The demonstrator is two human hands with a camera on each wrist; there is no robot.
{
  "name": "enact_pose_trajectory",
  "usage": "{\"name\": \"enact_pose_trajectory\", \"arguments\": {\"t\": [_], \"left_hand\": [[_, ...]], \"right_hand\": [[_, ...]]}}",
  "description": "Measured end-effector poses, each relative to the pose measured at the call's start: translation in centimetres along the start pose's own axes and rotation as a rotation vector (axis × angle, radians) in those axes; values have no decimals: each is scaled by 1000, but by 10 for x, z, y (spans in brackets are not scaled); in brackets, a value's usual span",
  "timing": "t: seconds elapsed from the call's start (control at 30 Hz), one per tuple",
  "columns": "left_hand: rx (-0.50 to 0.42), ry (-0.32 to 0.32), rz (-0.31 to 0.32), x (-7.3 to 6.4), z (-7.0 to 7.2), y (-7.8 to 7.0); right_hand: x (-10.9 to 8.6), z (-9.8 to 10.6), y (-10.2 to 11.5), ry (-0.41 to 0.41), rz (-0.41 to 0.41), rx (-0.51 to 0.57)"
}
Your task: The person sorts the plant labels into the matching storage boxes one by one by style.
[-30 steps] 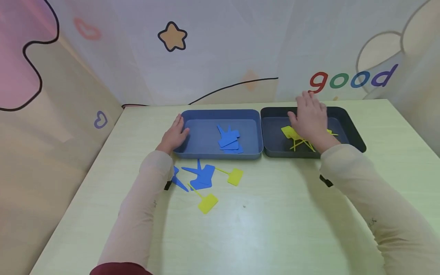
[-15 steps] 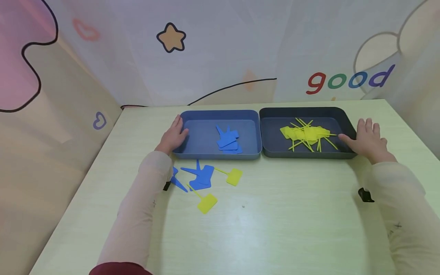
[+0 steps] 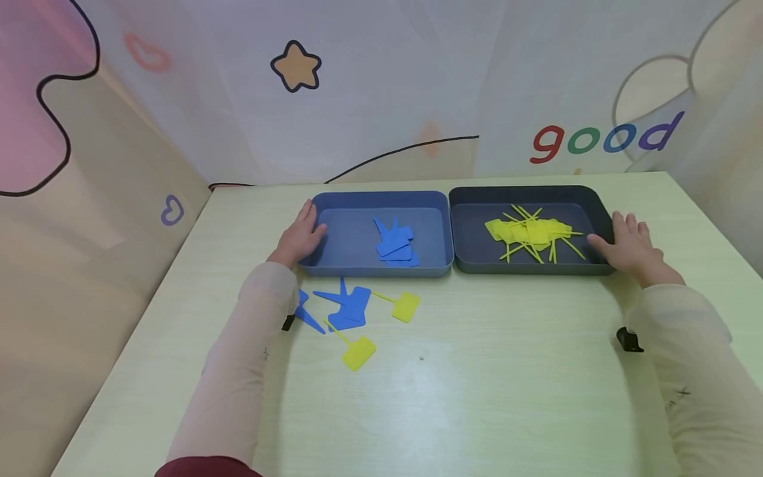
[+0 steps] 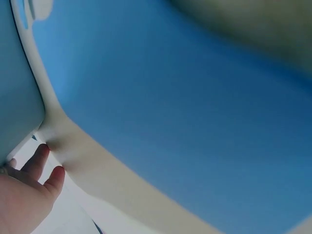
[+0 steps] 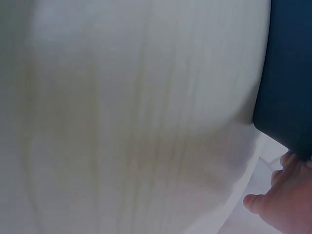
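Observation:
My left hand (image 3: 299, 237) rests on the left end of a blue-grey tray (image 3: 334, 199), thumb at the rim and fingers along its outer side. At the opposite end, my right hand (image 3: 638, 250) touches the right wall of a black tray (image 3: 471, 255), fingers extended and thumb over the rim. Several blue plastic tags (image 3: 395, 242) with pointed stems lie inside the blue-grey tray. A heap of yellow tags (image 3: 533, 232) with thin stems fills the middle of the black one. The left wrist view shows a large blue tag (image 4: 161, 112) close up.
The trays stand side by side at the back of the pale wooden table (image 3: 477, 397). In front of the blue-grey one lie several loose blue tags (image 3: 353, 305), a yellow tag (image 3: 406, 307) and another yellow tag (image 3: 359, 353). A printed cloth (image 3: 381, 86) hangs behind.
My right hand has left the yellow heap and come round to the black tray's right side. That tray's right end has shifted slightly left. My left hand has stayed in place.

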State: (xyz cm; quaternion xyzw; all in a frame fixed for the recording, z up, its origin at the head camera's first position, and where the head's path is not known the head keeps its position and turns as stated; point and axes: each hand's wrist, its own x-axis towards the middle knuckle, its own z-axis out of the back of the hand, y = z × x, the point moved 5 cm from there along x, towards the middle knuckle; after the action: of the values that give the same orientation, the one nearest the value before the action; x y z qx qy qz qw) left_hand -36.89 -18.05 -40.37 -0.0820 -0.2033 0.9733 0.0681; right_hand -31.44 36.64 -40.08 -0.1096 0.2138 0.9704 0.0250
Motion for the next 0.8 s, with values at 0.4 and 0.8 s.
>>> {"name": "enact_pose_trajectory", "arguments": {"t": [0.4,0.8], "left_hand": [[180,73,14,0,6,-7],[484,-78,-498,-49,-15,-111]], "right_hand": [[-1,-2,0,-7,-26,7],[-1,-1,0,-18,-48,-8]]}}
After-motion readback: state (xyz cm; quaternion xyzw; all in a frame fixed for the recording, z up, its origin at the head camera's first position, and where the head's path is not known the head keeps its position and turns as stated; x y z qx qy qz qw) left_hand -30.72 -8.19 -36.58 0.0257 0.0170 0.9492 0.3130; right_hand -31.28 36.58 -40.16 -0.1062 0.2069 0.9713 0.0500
